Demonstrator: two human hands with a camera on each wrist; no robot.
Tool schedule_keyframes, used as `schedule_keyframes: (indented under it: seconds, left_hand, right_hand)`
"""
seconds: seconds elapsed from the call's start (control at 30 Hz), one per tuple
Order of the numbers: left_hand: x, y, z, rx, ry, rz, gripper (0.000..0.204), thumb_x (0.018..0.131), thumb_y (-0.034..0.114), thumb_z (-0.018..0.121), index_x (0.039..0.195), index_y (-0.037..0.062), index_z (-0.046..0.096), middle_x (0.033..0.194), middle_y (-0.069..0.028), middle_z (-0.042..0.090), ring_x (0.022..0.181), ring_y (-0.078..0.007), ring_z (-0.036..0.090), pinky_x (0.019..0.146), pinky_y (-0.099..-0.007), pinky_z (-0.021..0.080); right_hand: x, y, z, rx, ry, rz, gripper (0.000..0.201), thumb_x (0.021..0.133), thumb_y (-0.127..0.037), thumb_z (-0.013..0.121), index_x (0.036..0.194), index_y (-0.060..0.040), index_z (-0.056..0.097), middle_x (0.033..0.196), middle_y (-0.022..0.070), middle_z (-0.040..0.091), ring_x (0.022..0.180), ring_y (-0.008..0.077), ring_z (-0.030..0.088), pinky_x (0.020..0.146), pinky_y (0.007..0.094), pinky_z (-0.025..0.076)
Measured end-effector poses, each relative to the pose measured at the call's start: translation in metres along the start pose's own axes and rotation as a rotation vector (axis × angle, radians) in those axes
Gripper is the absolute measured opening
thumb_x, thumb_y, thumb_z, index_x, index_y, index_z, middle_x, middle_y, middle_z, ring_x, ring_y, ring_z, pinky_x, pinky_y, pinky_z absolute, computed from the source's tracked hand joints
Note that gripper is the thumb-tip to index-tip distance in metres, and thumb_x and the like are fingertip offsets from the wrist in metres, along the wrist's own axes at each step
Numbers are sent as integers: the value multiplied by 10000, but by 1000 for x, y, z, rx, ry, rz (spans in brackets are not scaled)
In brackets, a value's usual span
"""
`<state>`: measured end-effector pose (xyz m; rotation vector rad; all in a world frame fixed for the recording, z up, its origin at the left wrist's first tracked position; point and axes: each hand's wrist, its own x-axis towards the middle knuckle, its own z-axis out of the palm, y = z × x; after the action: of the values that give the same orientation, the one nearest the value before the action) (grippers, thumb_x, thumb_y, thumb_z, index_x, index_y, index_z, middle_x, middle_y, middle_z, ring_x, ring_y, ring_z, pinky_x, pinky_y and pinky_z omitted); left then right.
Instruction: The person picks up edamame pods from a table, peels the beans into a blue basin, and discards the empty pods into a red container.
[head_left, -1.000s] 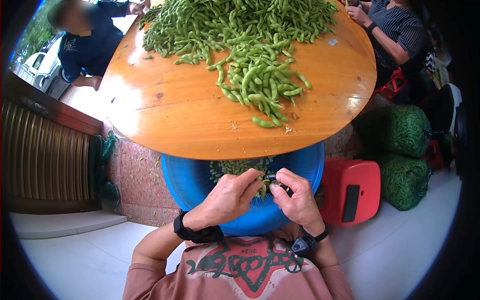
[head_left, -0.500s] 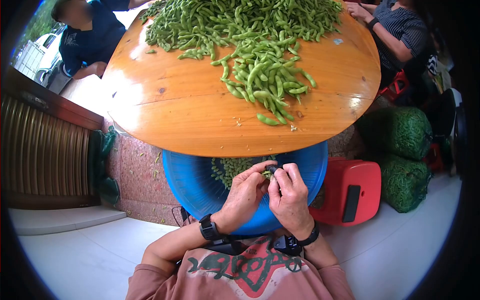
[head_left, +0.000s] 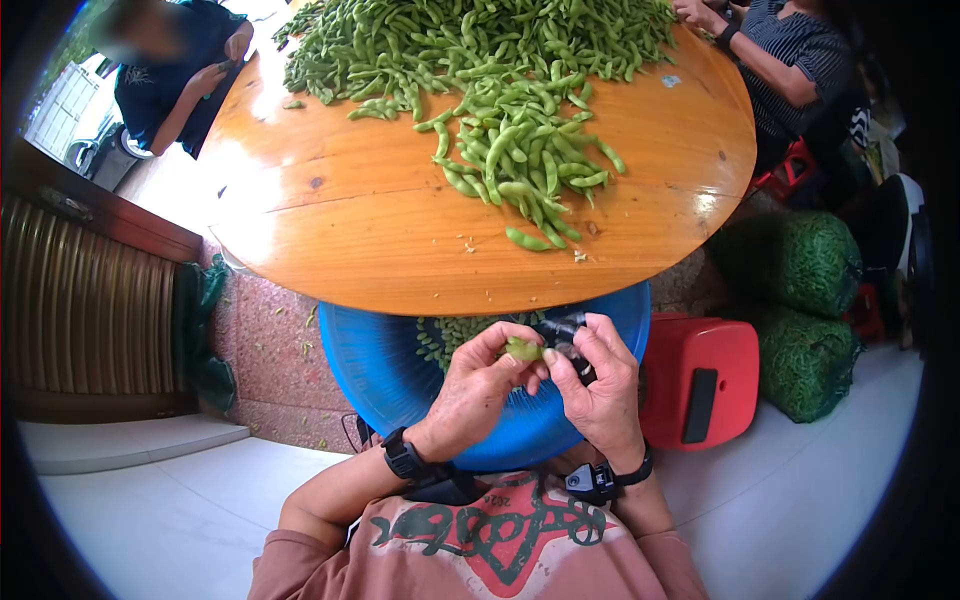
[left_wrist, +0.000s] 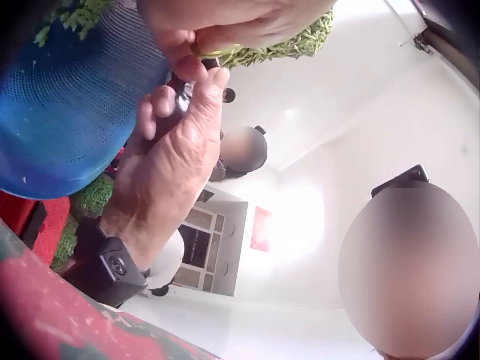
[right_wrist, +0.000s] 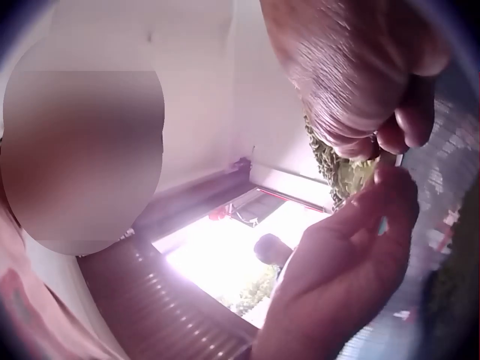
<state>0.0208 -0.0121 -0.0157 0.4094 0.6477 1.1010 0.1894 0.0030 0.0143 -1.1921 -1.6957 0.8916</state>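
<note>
Desk [head_left: 350, 240] carries the pod pile at its far edge; blue basin [head_left: 375, 385] sits under the near edge. My left hand [head_left: 470, 390] pinches a green pod [head_left: 523, 349] over the basin. My right hand [head_left: 605, 400] has fingers curled round a dark piece [head_left: 572, 348], blurred; thumb at pod's end. Pod likely light, flexible, maybe slick; hold near tips, squeeze gently, beans could bruise.
</note>
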Motion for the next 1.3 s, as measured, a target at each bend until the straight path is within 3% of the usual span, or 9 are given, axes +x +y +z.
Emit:
schedule_keyframes:
  seconds: [0.1, 0.17, 0.27, 0.33, 0.53, 0.83, 1.0, 1.07, 1.3]
  left_hand:
    - [0, 5, 9, 11, 50, -14, 130, 1002, 80, 600, 1119, 26, 610, 976, -79, 679, 805, -161, 631, 748, -287, 533]
    - [0, 4, 10, 0, 90, -21, 124, 1001, 80, 603, 1112, 25, 604, 961, -76, 677, 782, -161, 631, 722, -286, 537]
    - [-2, 10, 4, 185, 2, -59, 109, 1004, 70, 595, 1100, 20, 595, 936, -67, 674, 743, -132, 624, 655, -266, 534]
    - [-3, 15, 3, 591, -1, -69, 103, 1015, 68, 573, 1103, 19, 594, 923, -52, 671, 713, -82, 592, 602, -220, 501]
    - [-5, 19, 5, 536, 20, -88, 74, 1027, 53, 537, 1083, 39, 582, 865, 3, 614, 691, -35, 518, 573, -177, 410]
    - [-6, 13, -1, 662, 19, -81, 148, 952, -38, 459, 1004, 50, 567, 809, 45, 536, 680, -21, 451, 593, -197, 380]
    - [-5, 13, -9, 571, -9, -140, 166, 963, -28, 474, 1048, 57, 587, 933, 34, 577, 728, -32, 475, 644, -195, 425]
    - [-8, 15, -3, 430, -91, -114, 147, 993, 12, 507, 1105, 37, 598, 917, 15, 579, 745, -60, 507, 671, -229, 458]
    - [-7, 18, -9, 117, -107, -72, 141, 1021, 149, 598, 1121, 51, 617, 911, -22, 595, 784, -109, 567, 648, -286, 504]
  right_hand:
    - [1, -1, 0, -101, 29, -69, 73, 885, -8, 674, 936, 29, 638, 911, 140, 596, 716, 253, 633, 628, 340, 501]
    - [-4, 0, -5, -21, -39, 119, 75, 885, -11, 679, 937, 24, 639, 829, 127, 606, 680, 226, 618, 608, 330, 483]
    - [-4, 0, -12, 71, -77, 187, 66, 885, -6, 676, 933, 20, 639, 754, 114, 593, 648, 224, 590, 594, 320, 468]
    - [-2, -5, -17, 87, -119, 233, 62, 886, -9, 674, 930, 21, 643, 755, 114, 594, 629, 206, 572, 586, 307, 458]
    - [0, 2, -13, -31, -82, 140, 121, 894, -62, 705, 970, 9, 645, 786, 104, 610, 670, 180, 587, 617, 318, 476]
    - [-3, 9, -3, 346, -235, 391, 182, 886, -56, 698, 1065, -24, 685, 730, 46, 638, 641, 76, 572, 581, 264, 466]
    - [-3, 3, -5, 222, -245, 293, 119, 904, -79, 683, 1007, -20, 681, 722, -4, 627, 619, 55, 550, 550, 254, 458]
    - [-7, 14, -9, 372, -209, 439, 117, 917, -94, 682, 997, -10, 672, 713, -8, 622, 594, 52, 535, 528, 248, 443]
    - [-2, 3, -4, 445, -175, 457, 182, 909, -119, 745, 1037, -9, 677, 719, -17, 609, 622, 40, 520, 550, 221, 432]
